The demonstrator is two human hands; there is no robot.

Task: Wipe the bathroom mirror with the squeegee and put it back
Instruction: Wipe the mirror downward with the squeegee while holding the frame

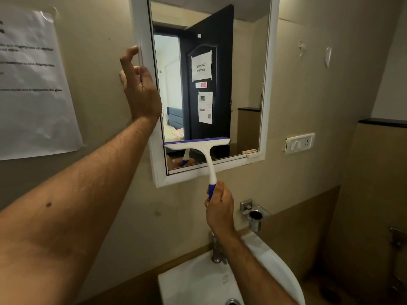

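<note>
So our right hand (pixel 219 203) has a full clenched grip round the blue end of the squeegee (pixel 201 150) handle, fingers wrapped tight. The blade sits flat on the mirror (pixel 220 84) glass, low down and toward its left side, with the white handle crossing the mirror's bottom frame. Our left hand (pixel 139 84) isn't grasping anything: fingers loose and slightly bent, it rests against the mirror's left frame edge, fingertips up by the frame. Writing-wise, the mirror reflects a dark door with a taped sheet reading "Laundry Machine" backwards. Left of the mirror there's a paper notice (pixel 33 84) on the wall, but we can't read its blurry print. Below the mirror are the sink (pixel 198 282) and tap (pixel 217 249).
</note>
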